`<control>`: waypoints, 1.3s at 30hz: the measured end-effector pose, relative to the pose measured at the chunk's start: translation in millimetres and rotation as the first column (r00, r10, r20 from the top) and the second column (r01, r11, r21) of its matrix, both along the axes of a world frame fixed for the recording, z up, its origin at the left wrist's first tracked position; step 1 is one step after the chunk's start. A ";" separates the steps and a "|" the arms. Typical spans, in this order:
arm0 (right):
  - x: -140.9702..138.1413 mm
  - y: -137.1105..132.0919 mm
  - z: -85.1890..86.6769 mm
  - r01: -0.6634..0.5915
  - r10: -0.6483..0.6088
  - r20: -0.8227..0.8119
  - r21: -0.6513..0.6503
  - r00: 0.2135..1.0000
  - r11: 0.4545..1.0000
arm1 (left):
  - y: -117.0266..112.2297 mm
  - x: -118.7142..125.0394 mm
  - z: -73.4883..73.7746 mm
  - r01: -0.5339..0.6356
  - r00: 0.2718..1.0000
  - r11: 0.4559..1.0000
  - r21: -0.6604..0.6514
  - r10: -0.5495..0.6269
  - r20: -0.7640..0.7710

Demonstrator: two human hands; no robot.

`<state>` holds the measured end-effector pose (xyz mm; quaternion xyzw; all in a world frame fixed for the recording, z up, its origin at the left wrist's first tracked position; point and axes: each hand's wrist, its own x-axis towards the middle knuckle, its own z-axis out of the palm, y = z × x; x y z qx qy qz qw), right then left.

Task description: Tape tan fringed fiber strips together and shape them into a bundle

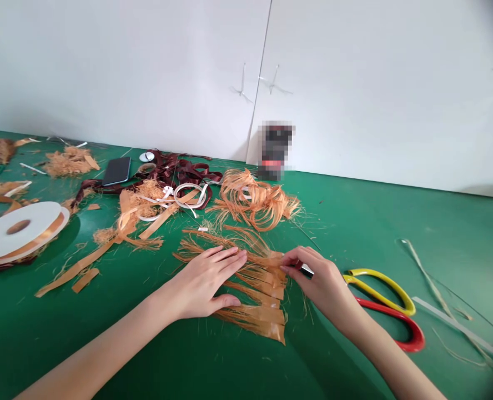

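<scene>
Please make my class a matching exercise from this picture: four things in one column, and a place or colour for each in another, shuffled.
Column one
1. Left hand
2. Right hand
3. Scissors
4. Ribbon spool

Column two
A. White, at the picture's left edge
B. At the right-hand end of the frayed orange strips
C. Yellow and red handles
D. Spread over the frayed orange strips

Right pairs: 1-D, 2-B, 3-C, 4-A

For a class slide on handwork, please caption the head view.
Left hand spread over frayed ribbon strips, right hand at the end of one, scissors nearby on the green table.
</scene>
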<state>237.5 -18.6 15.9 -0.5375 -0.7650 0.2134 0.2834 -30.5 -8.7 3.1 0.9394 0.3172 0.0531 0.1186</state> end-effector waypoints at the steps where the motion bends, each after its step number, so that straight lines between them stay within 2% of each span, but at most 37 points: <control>1: 2.1 0.6 0.3 -0.017 0.017 -0.011 0.007 1.000 1.000 | -0.2 -0.3 -0.3 -0.002 1.000 1.000 0.004 0.002 0.002; 4: 10.0 2.2 1.7 0.004 -0.005 -0.042 -0.037 0.999 0.999 | -1.1 1.0 0.8 -0.001 1.000 1.000 0.003 0.001 -0.018; 7: 14.1 5.0 4.3 0.099 -0.106 -0.073 -0.098 0.992 0.990 | -2.7 4.8 2.7 0.029 0.999 1.000 0.010 -0.029 -0.036; 11: 4.3 13.9 11.6 0.184 -0.189 -0.128 -0.049 0.974 0.982 | -4.7 10.2 4.3 0.077 0.997 0.995 0.064 -0.077 0.003; 14: -12.5 22.9 20.1 0.177 -0.172 -0.122 0.033 0.978 0.984 | -6.0 9.2 7.5 0.094 0.985 0.979 0.183 -0.117 0.123; 16: -25.5 28.6 25.7 0.139 -0.130 -0.106 0.082 0.986 0.987 | -6.4 5.2 11.2 0.078 0.950 0.957 0.279 -0.156 0.270; 20: -50.0 40.6 29.2 0.003 0.008 -0.080 0.127 0.997 0.992 | -3.5 -4.7 17.2 -0.116 0.833 0.891 0.440 -0.154 0.531; 22: -60.6 47.0 26.2 -0.071 0.081 -0.081 0.119 0.993 0.990 | 0.6 -8.1 18.8 -0.256 0.807 0.816 0.518 -0.115 0.579; 24: -70.2 52.8 21.6 -0.138 0.148 -0.079 0.113 0.986 0.984 | 6.2 -10.1 20.5 -0.407 0.767 0.744 0.530 -0.037 0.641; 25: -74.8 55.2 19.1 -0.175 0.184 -0.071 0.118 0.980 0.977 | 9.5 -10.7 21.8 -0.481 0.731 0.730 0.486 0.028 0.681; 27: -83.8 58.3 14.6 -0.283 0.290 -0.038 0.135 0.956 0.950 | 16.1 -11.7 24.8 -0.588 0.644 0.744 0.318 0.193 0.740; 30: -97.6 59.3 8.5 -0.437 0.437 0.028 0.122 0.899 0.891 | 24.4 -12.9 28.1 -0.624 0.562 0.779 0.069 0.386 0.732; 32: -106.7 59.1 3.8 -0.465 0.463 0.041 0.102 0.885 0.880 | 28.1 -13.2 27.5 -0.611 0.516 0.789 -0.058 0.453 0.727; 35: -117.6 60.7 -3.2 -0.344 0.352 -0.049 0.130 0.935 0.930 | 31.3 -11.8 23.7 -0.506 0.401 0.798 -0.327 0.553 0.730; 37: -121.6 63.2 -5.5 -0.210 0.236 -0.168 0.157 0.957 0.965 | 32.2 -9.6 21.6 -0.391 0.312 0.772 -0.501 0.623 0.717; 39: -123.1 65.8 -4.5 -0.162 0.189 -0.274 0.120 0.943 0.980 | 32.1 -6.9 21.7 -0.301 0.246 0.733 -0.610 0.678 0.693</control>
